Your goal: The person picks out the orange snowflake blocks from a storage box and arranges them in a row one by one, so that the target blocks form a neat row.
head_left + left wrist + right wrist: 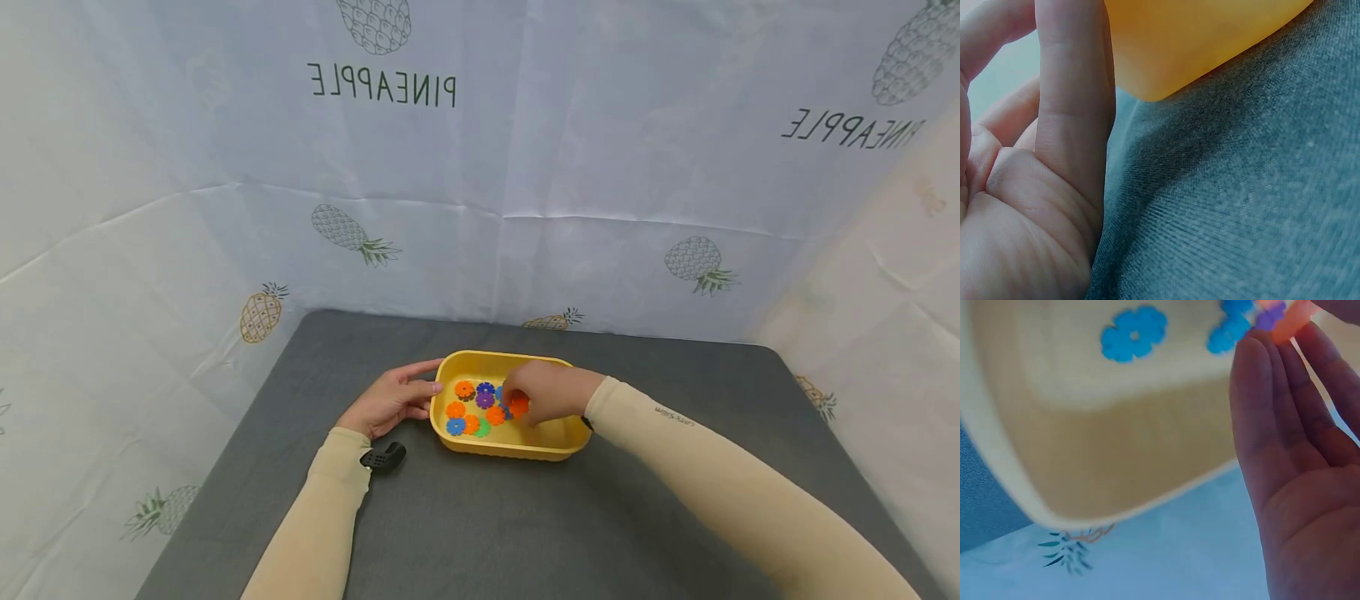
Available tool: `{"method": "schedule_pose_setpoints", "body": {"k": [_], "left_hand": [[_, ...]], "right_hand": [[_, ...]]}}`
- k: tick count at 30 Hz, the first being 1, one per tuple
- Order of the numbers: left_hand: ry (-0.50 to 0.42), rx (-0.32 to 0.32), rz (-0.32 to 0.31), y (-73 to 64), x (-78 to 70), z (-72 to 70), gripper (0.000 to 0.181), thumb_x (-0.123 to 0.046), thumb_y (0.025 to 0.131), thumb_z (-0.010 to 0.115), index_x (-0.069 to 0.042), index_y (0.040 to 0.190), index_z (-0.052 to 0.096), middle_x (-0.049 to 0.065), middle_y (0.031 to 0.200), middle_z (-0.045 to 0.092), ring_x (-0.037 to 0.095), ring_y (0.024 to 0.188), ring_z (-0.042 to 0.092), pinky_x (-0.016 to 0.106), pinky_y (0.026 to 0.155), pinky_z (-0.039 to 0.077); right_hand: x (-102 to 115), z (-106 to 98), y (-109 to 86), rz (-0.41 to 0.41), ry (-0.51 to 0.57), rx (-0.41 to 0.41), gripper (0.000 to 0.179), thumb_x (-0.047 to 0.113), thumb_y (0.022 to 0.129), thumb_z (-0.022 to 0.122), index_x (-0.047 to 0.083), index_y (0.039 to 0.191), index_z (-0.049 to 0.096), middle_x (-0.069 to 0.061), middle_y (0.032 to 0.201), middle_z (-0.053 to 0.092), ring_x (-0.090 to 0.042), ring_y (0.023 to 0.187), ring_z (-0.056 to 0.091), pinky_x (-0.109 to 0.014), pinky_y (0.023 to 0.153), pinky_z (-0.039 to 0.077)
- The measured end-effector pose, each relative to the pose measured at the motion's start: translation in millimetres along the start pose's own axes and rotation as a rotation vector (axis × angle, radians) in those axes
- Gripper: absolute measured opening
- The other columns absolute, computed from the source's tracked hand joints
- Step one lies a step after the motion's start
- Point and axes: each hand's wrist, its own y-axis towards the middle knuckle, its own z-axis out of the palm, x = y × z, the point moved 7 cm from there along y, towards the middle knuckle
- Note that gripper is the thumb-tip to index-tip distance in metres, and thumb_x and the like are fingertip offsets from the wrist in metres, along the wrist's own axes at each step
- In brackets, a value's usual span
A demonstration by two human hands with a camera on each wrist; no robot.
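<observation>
A yellow plastic tub (498,452) stands on the dark table, with several flower-shaped plastic discs in it. At its left end my left hand (387,402) holds the rim, thumb over the edge and fingers along the outside. My right hand (551,389) reaches down into the tub from the right. Its fingertips pinch an orange flower disc (1294,320), close beside a purple disc (1269,315) and some blue ones. A separate blue flower disc (1134,334) lies on the tub floor. Orange, blue, purple and green discs spread over the tub's left half.
The dark grey cloth-covered table (480,533) reaches back to a pineapple-printed curtain (495,150), which also hangs along both sides. A black wrist strap (384,457) sits at the left cuff.
</observation>
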Motion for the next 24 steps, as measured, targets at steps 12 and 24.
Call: {"method": "schedule_pose_setpoints", "body": {"k": [12, 24], "left_hand": [[0.014, -0.005, -0.005, 0.3, 0.4, 0.5, 0.073, -0.028, 0.098, 0.082, -0.022, 0.163, 0.05, 0.009, 0.102, 0.075, 0.015, 0.074, 0.069, 0.027, 0.073, 0.065], [0.045, -0.011, -0.01, 0.3, 1.2, 1.3, 0.076, -0.03, 0.098, 0.083, -0.021, 0.165, 0.048, 0.007, 0.103, 0.075, 0.014, 0.076, 0.069, 0.026, 0.075, 0.065]], "right_hand": [[-48, -25, -49.1, 0.096, 0.302, -0.326, 0.033, 0.016, 0.094, 0.082, 0.016, 0.126, 0.079, 0.003, 0.12, 0.071, -0.016, 0.106, 0.067, -0.037, 0.098, 0.062], [-104, 4, -102.2, 0.268, 0.533, -0.564, 0.036, 0.017, 0.099, 0.079, 0.015, 0.135, 0.075, -0.005, 0.132, 0.069, -0.023, 0.11, 0.067, -0.047, 0.103, 0.061]]}}
